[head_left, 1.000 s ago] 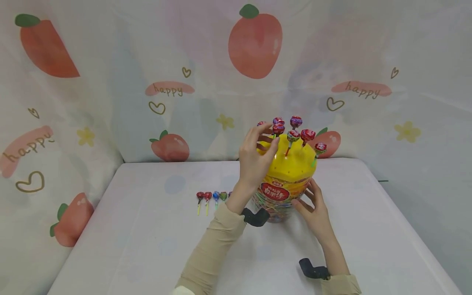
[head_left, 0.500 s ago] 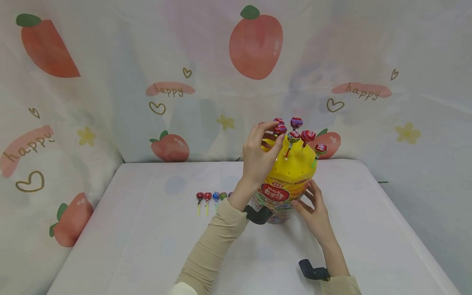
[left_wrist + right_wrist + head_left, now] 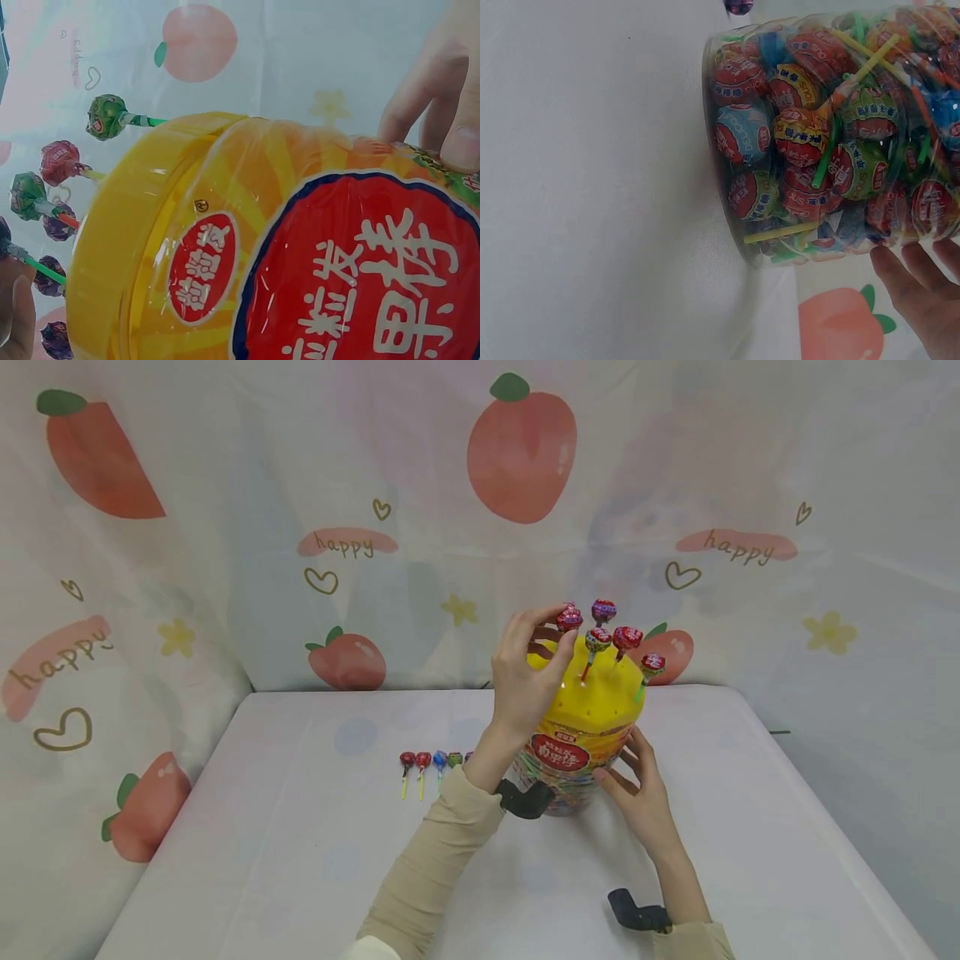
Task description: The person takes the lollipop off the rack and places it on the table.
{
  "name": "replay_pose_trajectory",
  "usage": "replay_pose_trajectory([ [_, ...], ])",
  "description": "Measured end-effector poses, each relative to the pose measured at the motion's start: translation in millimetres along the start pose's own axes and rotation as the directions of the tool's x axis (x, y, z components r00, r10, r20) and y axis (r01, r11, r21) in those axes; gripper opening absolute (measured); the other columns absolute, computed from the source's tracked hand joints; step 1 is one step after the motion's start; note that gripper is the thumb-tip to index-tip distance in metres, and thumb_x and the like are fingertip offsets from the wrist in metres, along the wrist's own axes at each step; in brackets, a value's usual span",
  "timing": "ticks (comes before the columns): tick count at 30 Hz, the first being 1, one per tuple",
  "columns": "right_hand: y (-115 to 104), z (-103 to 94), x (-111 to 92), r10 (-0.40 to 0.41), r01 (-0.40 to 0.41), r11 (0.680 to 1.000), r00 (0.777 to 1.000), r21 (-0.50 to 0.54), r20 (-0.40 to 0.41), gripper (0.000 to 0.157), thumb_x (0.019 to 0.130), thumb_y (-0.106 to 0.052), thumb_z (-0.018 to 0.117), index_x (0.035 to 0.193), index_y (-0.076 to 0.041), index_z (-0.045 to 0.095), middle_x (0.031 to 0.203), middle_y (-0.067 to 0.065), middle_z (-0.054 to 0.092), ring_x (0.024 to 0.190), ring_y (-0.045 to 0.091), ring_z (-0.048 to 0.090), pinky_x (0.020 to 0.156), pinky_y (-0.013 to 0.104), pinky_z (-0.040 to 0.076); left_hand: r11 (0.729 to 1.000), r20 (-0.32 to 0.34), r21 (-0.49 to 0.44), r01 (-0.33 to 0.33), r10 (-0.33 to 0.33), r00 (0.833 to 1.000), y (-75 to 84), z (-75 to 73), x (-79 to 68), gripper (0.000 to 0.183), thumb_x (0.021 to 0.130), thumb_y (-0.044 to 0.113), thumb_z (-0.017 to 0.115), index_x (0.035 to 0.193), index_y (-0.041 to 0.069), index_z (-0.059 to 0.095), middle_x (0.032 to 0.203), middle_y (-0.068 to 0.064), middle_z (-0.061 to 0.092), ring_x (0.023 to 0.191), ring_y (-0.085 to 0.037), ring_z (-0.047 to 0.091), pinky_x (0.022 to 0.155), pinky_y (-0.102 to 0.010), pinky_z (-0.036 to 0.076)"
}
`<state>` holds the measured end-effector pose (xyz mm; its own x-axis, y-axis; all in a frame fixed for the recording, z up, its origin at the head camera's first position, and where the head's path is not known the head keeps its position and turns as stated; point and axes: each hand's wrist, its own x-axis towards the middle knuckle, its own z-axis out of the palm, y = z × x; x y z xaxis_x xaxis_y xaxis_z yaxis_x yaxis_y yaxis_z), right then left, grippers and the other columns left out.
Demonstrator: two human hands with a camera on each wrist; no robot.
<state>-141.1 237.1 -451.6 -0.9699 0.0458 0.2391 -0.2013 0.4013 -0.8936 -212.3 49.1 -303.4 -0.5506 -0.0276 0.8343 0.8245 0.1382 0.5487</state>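
A clear jar [image 3: 802,150] full of wrapped lollipops stands on the table, slightly tilted in the head view. Its yellow lid [image 3: 592,702] has small holes, with several lollipops standing upright in them. My left hand [image 3: 521,672] is at the lid's left side, thumb and index finger pinching a lollipop [image 3: 568,620] with a red-purple wrapper. In the left wrist view its green stick [image 3: 43,270] points at the lid; whether the tip is in a hole cannot be seen. My right hand [image 3: 641,789] holds the jar's lower right side, thumb in front, fingers behind.
A row of loose lollipops [image 3: 422,762] lies on the white table [image 3: 322,860] left of the jar, partly hidden by the left forearm. A printed cloth backdrop [image 3: 420,460] rises behind and beside the table. Black wrist mounts [image 3: 637,910] sit at both wrists.
My left hand has shifted slightly right over the lid with the lollipop. The lollipop's head now overlaps the one behind it. My right hand and the jar have stayed nearly still.
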Motion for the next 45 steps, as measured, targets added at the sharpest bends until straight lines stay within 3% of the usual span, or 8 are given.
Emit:
replay_pose_trajectory([
  [6,-0.9,0.2,-0.7,0.007,-0.007,1.000,1.000,0.005,-0.003,0.083,0.093,-0.015,0.063,0.155,-0.024,0.008,0.157,0.017,0.020,0.139,0.040,0.031,0.103,0.055,0.039,1.000,-0.017,-0.013,-0.008,0.007,1.000,4.6,-5.7,-6.5,0.031,0.089,0.009,0.065,0.119,0.001,0.060,0.105,-0.016,0.063,0.085,-0.024,0.063,0.071,-0.033,0.056],
  [12,-2.9,0.2,-1.1,0.013,-0.013,1.000,1.000,0.001,0.000,0.083,0.093,-0.016,0.062,0.155,-0.023,0.007,0.157,0.016,0.019,0.140,0.041,0.030,0.103,0.054,0.038,0.999,-0.042,-0.015,0.038,-0.039,0.998,10.1,-16.5,-18.3,0.031,0.089,0.009,0.065,0.118,0.003,0.060,0.103,-0.015,0.063,0.089,-0.024,0.062,0.072,-0.036,0.056],
  [20,-2.0,0.2,0.2,0.012,-0.012,1.000,1.000,-0.003,-0.007,0.083,0.093,-0.015,0.062,0.155,-0.025,0.008,0.158,0.015,0.020,0.140,0.039,0.031,0.102,0.051,0.039,0.996,-0.075,-0.015,0.084,-0.084,0.994,10.8,-32.3,-42.6,0.029,0.088,0.010,0.066,0.116,0.004,0.062,0.101,-0.012,0.063,0.088,-0.022,0.063,0.071,-0.027,0.055],
  [28,-3.9,0.2,-0.3,0.010,-0.009,1.000,1.000,0.003,-0.010,0.083,0.092,-0.014,0.063,0.155,-0.022,0.008,0.157,0.015,0.020,0.139,0.040,0.031,0.103,0.052,0.039,0.992,-0.113,0.014,0.124,-0.122,0.986,4.9,-43.6,-62.8,0.029,0.087,0.007,0.068,0.115,0.005,0.063,0.101,-0.012,0.064,0.087,-0.023,0.064,0.068,-0.029,0.055],
  [33,-5.0,0.3,-0.7,0.010,-0.010,1.000,1.000,0.005,-0.009,0.083,0.092,-0.014,0.063,0.155,-0.022,0.009,0.157,0.016,0.020,0.140,0.040,0.031,0.103,0.052,0.038,0.980,-0.149,0.031,0.196,-0.189,0.970,-4.9,-51.2,-78.7,0.028,0.087,0.007,0.069,0.114,0.005,0.065,0.098,-0.013,0.065,0.085,-0.025,0.065,0.065,-0.030,0.054],
  [38,-4.6,0.7,-0.3,0.009,-0.009,1.000,1.000,0.009,-0.014,0.083,0.092,-0.014,0.063,0.155,-0.022,0.009,0.157,0.015,0.020,0.140,0.040,0.031,0.103,0.053,0.038,0.953,-0.174,0.045,0.300,-0.289,0.941,-14.1,-59.2,-94.5,0.029,0.085,0.003,0.070,0.113,-0.001,0.065,0.097,-0.018,0.065,0.085,-0.030,0.064,0.064,-0.026,0.053],
  [45,-2.4,0.9,-0.3,0.004,-0.004,1.000,1.000,0.004,-0.013,0.083,0.092,-0.014,0.063,0.155,-0.022,0.009,0.158,0.016,0.020,0.140,0.041,0.031,0.103,0.053,0.038,0.916,-0.203,0.050,0.398,-0.381,0.902,-4.3,-71.4,-103.5,0.027,0.084,0.000,0.069,0.110,-0.007,0.064,0.097,-0.022,0.065,0.078,-0.032,0.063,0.064,-0.025,0.052],
])
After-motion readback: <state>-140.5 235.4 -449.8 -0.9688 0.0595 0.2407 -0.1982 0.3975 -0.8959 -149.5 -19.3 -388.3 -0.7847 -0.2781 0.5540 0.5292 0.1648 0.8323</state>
